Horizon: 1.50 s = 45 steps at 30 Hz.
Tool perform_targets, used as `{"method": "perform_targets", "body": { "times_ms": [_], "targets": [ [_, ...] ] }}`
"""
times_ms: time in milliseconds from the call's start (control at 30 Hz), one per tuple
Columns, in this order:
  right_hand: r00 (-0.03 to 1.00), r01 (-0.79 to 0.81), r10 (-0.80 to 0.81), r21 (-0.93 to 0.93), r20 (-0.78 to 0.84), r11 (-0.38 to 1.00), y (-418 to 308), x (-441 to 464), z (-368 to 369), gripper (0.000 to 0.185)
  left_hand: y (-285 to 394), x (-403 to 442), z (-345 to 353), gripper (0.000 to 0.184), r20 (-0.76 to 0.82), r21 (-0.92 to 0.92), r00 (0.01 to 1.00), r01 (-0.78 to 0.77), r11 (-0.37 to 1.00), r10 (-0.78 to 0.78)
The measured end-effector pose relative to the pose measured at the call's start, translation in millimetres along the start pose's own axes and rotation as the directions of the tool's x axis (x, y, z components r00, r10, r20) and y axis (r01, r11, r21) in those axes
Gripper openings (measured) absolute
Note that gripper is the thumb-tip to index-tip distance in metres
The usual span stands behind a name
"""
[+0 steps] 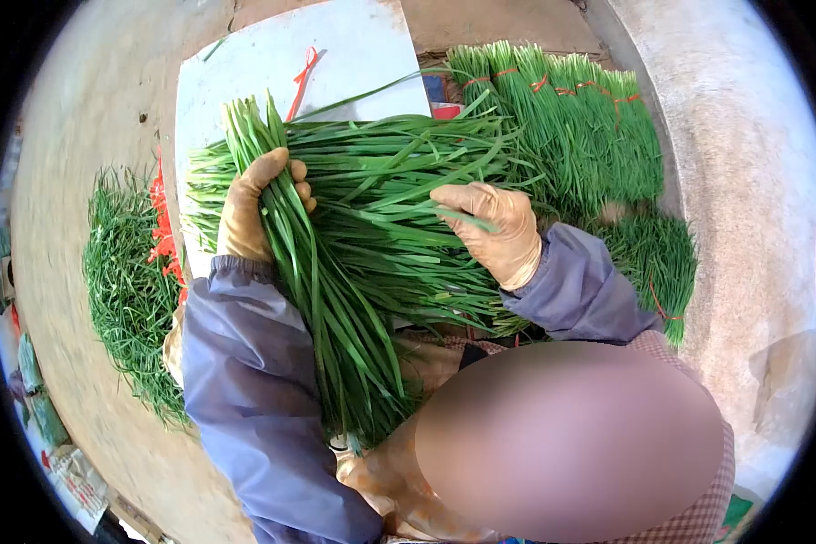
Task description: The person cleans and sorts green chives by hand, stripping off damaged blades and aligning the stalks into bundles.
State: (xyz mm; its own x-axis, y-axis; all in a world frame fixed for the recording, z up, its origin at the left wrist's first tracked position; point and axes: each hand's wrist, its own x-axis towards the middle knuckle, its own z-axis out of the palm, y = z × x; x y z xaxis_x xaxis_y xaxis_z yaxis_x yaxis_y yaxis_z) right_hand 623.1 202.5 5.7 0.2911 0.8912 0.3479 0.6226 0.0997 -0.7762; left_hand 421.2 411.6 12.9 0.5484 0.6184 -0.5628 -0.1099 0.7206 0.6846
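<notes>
My left hand (261,204), in a tan glove, is closed around a bunch of garlic chives (313,290). Its pale cut ends point up and its green leaves hang down toward my lap. Under it, a larger pile of garlic chives (381,163) lies across a white board (245,77), pale ends to the left. Over the right part of that pile is my gloved right hand (494,227), its fingers pinched on a single chive leaf (467,218). A loose red tie (304,77) rests on the board above the pile.
Several bundles of chives bound with red ties (580,118) stand at the upper right, with another tied bundle (653,263) below them. On the floor at left lies a heap of loose leaves (127,290) beside a cluster of red ties (161,227). A pale ledge (716,163) runs along the right.
</notes>
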Motion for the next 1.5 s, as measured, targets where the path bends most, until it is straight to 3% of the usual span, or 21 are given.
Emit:
{"method": "perform_targets", "body": {
  "times_ms": [67, 133, 200, 267, 367, 400, 467, 533, 600, 667, 767, 867, 1033, 1133, 1167, 1267, 1433, 1500],
  "targets": [
    [0.999, 0.024, -0.021, 0.107, -0.029, 0.994, -1.3, -0.3, 0.7, 0.026, 1.1, -1.4, 1.1, 0.022, -0.001, 0.002, 1.0, -0.001, 1.0, 0.001],
    [0.98, -0.173, 0.19, 0.242, -0.05, 0.955, -2.5, -4.2, 4.0, 0.024, 2.1, -5.2, 3.6, 0.021, -0.033, 0.026, 0.999, -0.004, 1.0, 0.005],
    [0.906, -0.374, 0.422, 0.451, -0.007, 0.81, -2.2, -4.8, 3.0, 0.019, 1.3, -7.0, 5.8, 0.022, -0.032, 0.026, 0.999, -0.013, 1.0, 0.014],
    [0.842, -0.398, 0.532, 0.569, -0.084, 0.72, -1.1, 2.4, 2.2, 0.011, 1.4, -8.0, 6.6, 0.023, -0.053, 0.053, 0.999, 0.009, 0.999, -0.006],
    [0.752, -0.517, 0.658, 0.588, -0.035, 0.622, 8.7, 14.3, -26.2, 0.01, 2.3, -6.7, 3.7, 0.023, -0.048, 0.069, 0.999, 0.025, 0.997, -0.022],
    [0.763, -0.511, 0.646, 0.629, 0.017, 0.586, 16.0, 12.0, -32.2, 0.012, 2.0, -6.1, 2.8, 0.023, -0.043, 0.071, 0.999, 0.021, 0.997, -0.018],
    [0.699, -0.665, 0.693, 0.515, 0.177, 0.54, 8.2, 13.7, -42.9, 0.011, 1.7, -6.4, 5.1, 0.023, -0.053, 0.06, 0.999, 0.003, 0.998, 0.001],
    [0.711, -0.703, 0.611, 0.382, 0.347, 0.601, 11.2, 4.0, -47.7, 0.011, 0.4, -7.5, 9.4, 0.022, -0.086, 0.034, 0.996, -0.029, 0.999, 0.031],
    [0.694, -0.708, 0.541, 0.316, 0.475, 0.631, 9.1, -3.6, -51.0, 0.013, 0.0, -6.6, 7.8, 0.022, -0.087, 0.031, 0.996, -0.013, 0.999, 0.016],
    [0.705, -0.709, 0.577, 0.406, 0.413, 0.576, 3.5, -8.0, -40.1, 0.016, 0.4, -4.0, 5.4, 0.022, -0.07, 0.027, 0.997, -0.008, 1.0, 0.01],
    [0.738, -0.675, 0.595, 0.337, 0.319, 0.656, 3.8, -2.2, -24.9, 0.019, 0.0, -3.7, 6.1, 0.023, -0.05, 0.009, 0.998, -0.031, 0.999, 0.031],
    [0.874, -0.461, 0.425, 0.129, 0.235, 0.878, 4.0, -0.6, -14.9, 0.023, 1.9, -7.7, 6.7, 0.024, -0.029, 0.059, 1.0, 0.0, 0.998, 0.002],
    [0.892, -0.411, 0.397, 0.022, 0.217, 0.911, -11.3, 7.0, -10.3, 0.022, 3.8, -10.0, 11.8, 0.025, -0.079, 0.066, 0.997, 0.01, 0.998, -0.005],
    [0.965, -0.169, 0.156, 0.046, 0.21, 0.984, 3.3, 4.1, 5.7, 0.019, 3.2, -7.6, 9.0, 0.025, -0.056, 0.056, 0.998, 0.009, 0.998, -0.006],
    [0.96, -0.151, 0.162, -0.062, 0.23, 0.987, -0.8, 5.3, 2.7, 0.017, 3.4, -7.9, 9.9, 0.025, -0.061, 0.059, 0.998, 0.005, 0.998, -0.002],
    [0.938, -0.288, 0.281, 0.008, 0.204, 0.958, -16.1, 11.4, -1.4, 0.017, 2.5, -11.3, 12.7, 0.025, -0.086, 0.058, 0.996, -0.006, 0.998, 0.011],
    [0.913, -0.159, 0.227, -0.216, 0.338, 0.963, -0.1, 8.8, -18.3, 0.016, 2.9, -8.5, 10.8, 0.026, -0.065, 0.057, 0.998, -0.001, 0.998, 0.005],
    [0.887, -0.329, 0.347, -0.112, 0.304, 0.938, -1.7, 8.5, -31.0, 0.012, 3.2, -9.5, 12.9, 0.025, -0.088, 0.059, 0.996, -0.018, 0.998, 0.023]
  ]
}}
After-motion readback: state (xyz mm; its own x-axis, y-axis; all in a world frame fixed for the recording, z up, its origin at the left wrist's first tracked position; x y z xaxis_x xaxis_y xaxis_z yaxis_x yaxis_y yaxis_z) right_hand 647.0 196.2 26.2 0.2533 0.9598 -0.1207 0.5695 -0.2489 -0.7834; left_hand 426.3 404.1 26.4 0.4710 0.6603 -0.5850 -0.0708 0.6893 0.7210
